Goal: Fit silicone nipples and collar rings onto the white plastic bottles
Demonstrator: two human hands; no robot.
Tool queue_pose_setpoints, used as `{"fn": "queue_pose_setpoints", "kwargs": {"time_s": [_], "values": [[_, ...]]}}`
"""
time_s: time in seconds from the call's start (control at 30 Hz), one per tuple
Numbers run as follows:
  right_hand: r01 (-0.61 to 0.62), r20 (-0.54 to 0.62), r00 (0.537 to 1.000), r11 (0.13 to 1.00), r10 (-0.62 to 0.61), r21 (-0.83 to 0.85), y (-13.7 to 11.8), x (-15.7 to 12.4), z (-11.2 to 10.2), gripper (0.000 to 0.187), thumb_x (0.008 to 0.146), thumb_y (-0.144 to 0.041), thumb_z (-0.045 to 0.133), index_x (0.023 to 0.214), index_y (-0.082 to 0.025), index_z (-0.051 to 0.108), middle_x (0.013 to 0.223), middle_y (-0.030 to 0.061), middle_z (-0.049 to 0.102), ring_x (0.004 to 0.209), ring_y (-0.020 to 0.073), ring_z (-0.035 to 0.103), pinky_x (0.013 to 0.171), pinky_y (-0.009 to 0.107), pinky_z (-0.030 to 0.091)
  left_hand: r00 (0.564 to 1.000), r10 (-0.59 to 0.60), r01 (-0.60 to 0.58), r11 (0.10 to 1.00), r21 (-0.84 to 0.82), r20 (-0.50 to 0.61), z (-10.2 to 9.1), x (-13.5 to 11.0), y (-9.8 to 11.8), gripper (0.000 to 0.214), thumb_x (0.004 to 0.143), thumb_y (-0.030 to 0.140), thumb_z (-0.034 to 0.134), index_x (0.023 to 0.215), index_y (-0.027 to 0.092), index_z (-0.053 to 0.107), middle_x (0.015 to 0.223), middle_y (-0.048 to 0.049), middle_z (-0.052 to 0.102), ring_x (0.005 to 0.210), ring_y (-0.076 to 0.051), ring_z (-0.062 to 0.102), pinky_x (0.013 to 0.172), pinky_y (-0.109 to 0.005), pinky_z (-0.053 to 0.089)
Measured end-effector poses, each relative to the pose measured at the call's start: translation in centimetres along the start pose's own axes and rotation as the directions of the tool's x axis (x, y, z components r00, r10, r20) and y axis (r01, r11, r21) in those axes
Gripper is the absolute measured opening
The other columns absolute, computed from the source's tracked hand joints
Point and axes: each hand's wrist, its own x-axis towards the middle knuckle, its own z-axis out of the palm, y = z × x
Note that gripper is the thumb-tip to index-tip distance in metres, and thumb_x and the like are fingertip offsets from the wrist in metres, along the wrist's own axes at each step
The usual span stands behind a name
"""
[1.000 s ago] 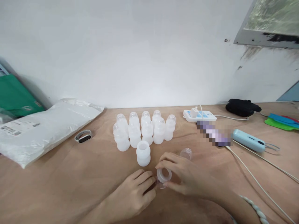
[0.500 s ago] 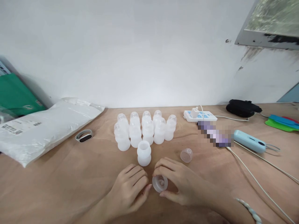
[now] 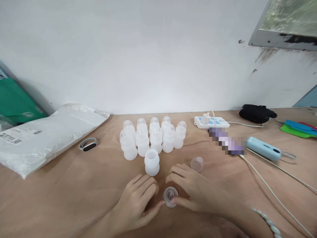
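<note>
A translucent bottle collar ring with a teat in it (image 3: 170, 197) lies on the table between my hands. My left hand (image 3: 140, 200) rests to its left with fingers bent and thumb stretched out, the thumb tip at the ring's left edge. On the ring's right rim lies the thumb of my right hand (image 3: 189, 186), while its other fingers are apart from the ring. Just beyond stands a small uncapped white bottle (image 3: 152, 162). A clear dome cap (image 3: 197, 164) lies on its side past my right hand. Behind stand several capped white bottles (image 3: 143, 142) in rows.
On the left are a white plastic parcel (image 3: 54, 132), a green folder (image 3: 18, 102) and a fitness band (image 3: 88, 144). To the right lie a power strip (image 3: 224, 122), a blurred phone (image 3: 225, 140), a light blue device (image 3: 264, 148), cables and a black case (image 3: 257, 113).
My right hand's fingers have opened and moved off the ring, leaving the thumb on it. The ring now sits flatter, face up. My left thumb has stretched right towards it.
</note>
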Motion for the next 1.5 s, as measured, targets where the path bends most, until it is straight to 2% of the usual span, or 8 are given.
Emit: {"fn": "queue_pose_setpoints", "kwargs": {"time_s": [0.23, 0.43, 0.8, 1.0, 1.17, 1.33, 1.43, 1.5], "values": [[0.043, 0.073, 0.997, 0.993, -0.036, -0.106, 0.0, 0.3, 1.2, 0.008, 0.092, -0.016, 0.061, 0.084, -0.017, 0.062, 0.087, 0.0036, 0.065, 0.083, 0.0185, 0.057, 0.076, 0.03, 0.042, 0.953, -0.203, 0.228, 0.969, -0.094, 0.224, 1.4, 0.3, 1.1, 0.032, 0.08, 0.043, 0.078, 0.096, 0.02, 0.062, 0.094, -0.005, 0.068, 0.079, -0.024, 0.065, 0.064, -0.032, 0.053], [0.128, 0.048, 0.992, 0.971, -0.12, -0.203, 0.2, 0.5, 2.1, 0.009, 0.093, -0.013, 0.057, 0.087, -0.016, 0.063, 0.084, 0.0036, 0.067, 0.079, 0.018, 0.058, 0.074, 0.03, 0.04, 0.927, -0.257, 0.299, 0.946, -0.126, 0.273, 1.8, 0.5, 1.3, 0.023, 0.075, 0.025, 0.083, 0.088, 0.02, 0.065, 0.094, -0.0022, 0.066, 0.078, -0.021, 0.066, 0.065, -0.03, 0.052], [0.273, -0.316, 0.86, 0.885, -0.401, -0.377, 0.1, 0.4, 2.7, 0.044, 0.101, -0.008, 0.026, 0.075, -0.014, 0.061, 0.066, 0.0034, 0.058, 0.062, 0.0171, 0.045, 0.065, 0.03, 0.038, 0.958, -0.171, 0.182, 0.983, -0.029, 0.228, 2.4, 0.4, 1.2, 0.022, 0.072, 0.023, 0.08, 0.079, 0.018, 0.06, 0.081, -0.0027, 0.063, 0.066, -0.021, 0.062, 0.058, -0.03, 0.051], [0.287, -0.394, 0.809, 0.878, -0.436, -0.383, -0.2, 0.6, 2.6, 0.055, 0.105, -0.011, 0.017, 0.069, -0.014, 0.059, 0.067, 0.0043, 0.06, 0.063, 0.0163, 0.046, 0.063, 0.029, 0.039, 0.949, -0.185, 0.189, 0.982, 0.007, 0.256, 2.6, 0.3, 1.2, 0.014, 0.073, 0.018, 0.072, 0.08, 0.019, 0.06, 0.082, -0.0036, 0.064, 0.07, -0.022, 0.063, 0.061, -0.03, 0.053], [0.292, -0.346, 0.841, 0.887, -0.416, -0.357, 0.5, 0.7, 3.1, 0.05, 0.104, -0.012, 0.021, 0.072, -0.014, 0.059, 0.068, 0.0048, 0.059, 0.062, 0.0176, 0.046, 0.06, 0.031, 0.037, 0.934, -0.199, 0.209, 0.978, -0.001, 0.297, 2.5, 0.1, 0.8, 0.021, 0.072, 0.025, 0.08, 0.085, 0.017, 0.065, 0.088, -0.0059, 0.066, 0.075, -0.024, 0.064, 0.065, -0.033, 0.054], [0.118, -0.18, 0.975, 0.991, -0.128, -0.064, 0.6, 0.4, 2.0, 0.019, 0.098, -0.032, 0.057, 0.086, -0.017, 0.059, 0.083, 0.0027, 0.064, 0.073, 0.0172, 0.056, 0.065, 0.029, 0.04, 0.922, -0.241, 0.275, 0.959, -0.073, 0.305, 1.9, 0.3, 0.5, 0.035, 0.075, 0.041, 0.082, 0.099, 0.018, 0.069, 0.093, -0.0067, 0.067, 0.08, -0.026, 0.066, 0.068, -0.036, 0.054], [-0.019, -0.083, 0.996, 0.995, 0.027, 0.101, 1.0, 0.1, 1.4, 0.034, 0.085, -0.049, 0.071, 0.09, -0.018, 0.056, 0.089, 0.0009, 0.063, 0.076, 0.0176, 0.058, 0.066, 0.028, 0.04, 0.922, -0.263, 0.316, 0.935, -0.16, 0.284, 1.4, 0.4, 0.6, 0.056, 0.069, 0.051, 0.084, 0.111, 0.019, 0.067, 0.097, -0.0062, 0.066, 0.081, -0.026, 0.066, 0.067, -0.035, 0.053], [-0.051, -0.042, 0.997, 0.988, 0.058, 0.148, 1.5, 0.0, 1.4, 0.042, 0.078, -0.054, 0.075, 0.092, -0.019, 0.056, 0.091, 0.0001, 0.063, 0.077, 0.018, 0.058, 0.065, 0.028, 0.038, 0.926, -0.272, 0.329, 0.922, -0.207, 0.26, 1.0, 0.3, 0.8, 0.039, 0.076, 0.042, 0.08, 0.104, 0.02, 0.065, 0.095, -0.0049, 0.064, 0.079, -0.023, 0.064, 0.066, -0.032, 0.051]]}}
